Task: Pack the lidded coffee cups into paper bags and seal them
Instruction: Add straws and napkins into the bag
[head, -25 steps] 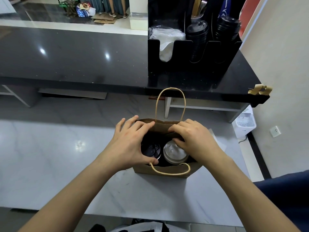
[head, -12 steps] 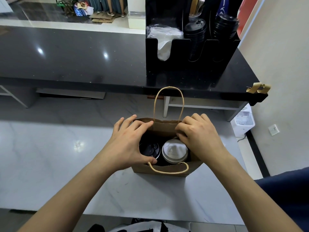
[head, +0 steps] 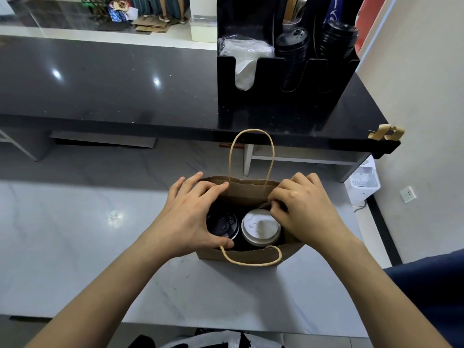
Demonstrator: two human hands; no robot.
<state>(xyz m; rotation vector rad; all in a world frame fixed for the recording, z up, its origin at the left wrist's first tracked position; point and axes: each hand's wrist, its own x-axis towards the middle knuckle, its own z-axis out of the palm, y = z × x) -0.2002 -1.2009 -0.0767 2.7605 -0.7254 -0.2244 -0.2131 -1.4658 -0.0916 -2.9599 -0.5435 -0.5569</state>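
Two counters fill my remote view: the pale marble worktop [head: 75, 234] where the packing is done, and behind it the raised black counter [head: 125, 91] carrying a black organizer [head: 251, 104] stocked with stacks of spare lids [head: 292, 59]. On the marble, near its front edge, stands the brown paper bag [head: 248, 256], mouth wide open, its far handle [head: 251, 151] upright and its near handle [head: 253, 258] flopped outward over the front panel. Inside, two lidded coffee cups sit upright side by side and appear to touch: the black-lidded cup [head: 222, 226] to the left, the white-lidded cup [head: 261, 227] to the right. The left hand [head: 190, 217] spans the bag's left end, its fingers laid loosely along the far rim and its thumb at the near rim, spreading rather than clutching. The right hand [head: 303, 212] works the right end with fingers curled; it looks to be pinching the rim of the bag, though from this angle I cannot be sure what the fingertips hold. By my reading, loading is done and sealing is next. Kraft paper of this kind is light, creases readily and holds a fold, yet tears at the handle glue points, so the two top rims are the place to grip, brought together above the lids. Cups are likely top-heavy if full; their lids should not be pressed.
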